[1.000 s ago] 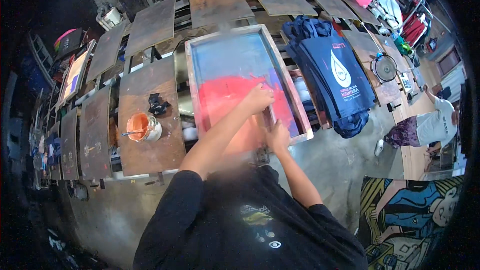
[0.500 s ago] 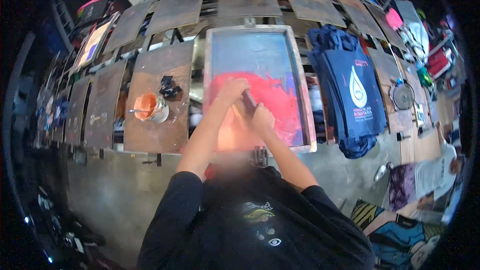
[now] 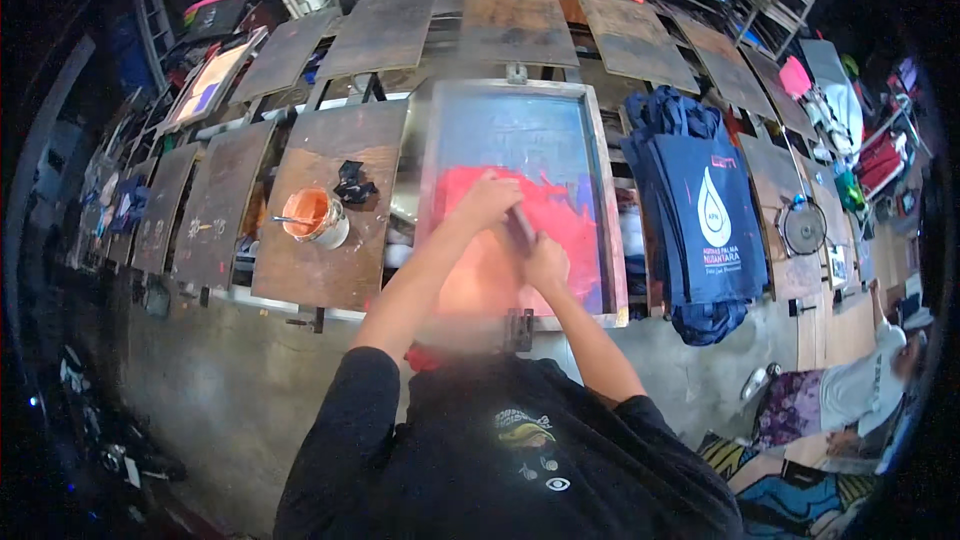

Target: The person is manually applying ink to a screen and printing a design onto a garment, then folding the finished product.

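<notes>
L hand & R hand clenched, arms extended.

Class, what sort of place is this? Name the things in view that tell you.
Most likely a screen-printing workshop. Both hands work a framed screen spread with red ink, a ring of brown wooden platens surrounds it, and a stack of printed navy bags lies alongside.

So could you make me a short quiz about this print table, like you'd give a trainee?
1. True or false: both hands, the left hand and the right hand, grip the squeegee over the framed screen.
2. What colour is the ink spread on the screen?
3. Which side of the screen holds the stack of navy bags? A) the person's left B) the person's right

Key:
1. True
2. Red
3. B; the cup of orange ink stands on the left board.
</notes>
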`<control>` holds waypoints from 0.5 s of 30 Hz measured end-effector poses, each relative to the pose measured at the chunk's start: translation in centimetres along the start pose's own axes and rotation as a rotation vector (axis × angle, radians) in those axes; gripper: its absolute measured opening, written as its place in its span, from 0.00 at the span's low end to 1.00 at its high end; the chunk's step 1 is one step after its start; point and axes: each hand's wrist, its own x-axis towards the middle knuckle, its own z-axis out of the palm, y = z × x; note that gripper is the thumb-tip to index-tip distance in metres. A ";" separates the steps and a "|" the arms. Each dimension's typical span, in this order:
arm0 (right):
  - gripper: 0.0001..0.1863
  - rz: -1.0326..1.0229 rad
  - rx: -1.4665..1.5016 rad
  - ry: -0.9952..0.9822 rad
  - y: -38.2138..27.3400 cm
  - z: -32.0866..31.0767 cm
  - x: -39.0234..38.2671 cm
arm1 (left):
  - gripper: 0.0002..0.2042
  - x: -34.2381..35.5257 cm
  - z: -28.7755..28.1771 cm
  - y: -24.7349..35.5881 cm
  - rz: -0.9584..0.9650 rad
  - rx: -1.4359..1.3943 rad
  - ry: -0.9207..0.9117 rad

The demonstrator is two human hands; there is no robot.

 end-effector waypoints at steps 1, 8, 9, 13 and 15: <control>0.29 0.058 0.026 0.052 0.8 -0.2 -0.9 | 0.16 1.2 0.5 0.7 0.018 -0.013 -0.005; 0.27 0.259 0.054 0.185 2.5 0.5 -3.6 | 0.24 5.5 3.1 3.4 0.198 -0.022 -0.356; 0.27 0.280 0.056 0.190 2.8 1.1 -3.0 | 0.24 6.1 3.2 3.4 0.202 -0.018 -0.381; 0.17 0.247 -0.023 0.156 2.6 2.3 0.8 | 0.23 4.7 3.4 -0.3 0.134 -0.101 -0.403; 0.14 0.208 -0.058 0.120 1.2 1.9 2.6 | 0.17 2.8 3.3 -2.3 -0.002 -0.162 -0.242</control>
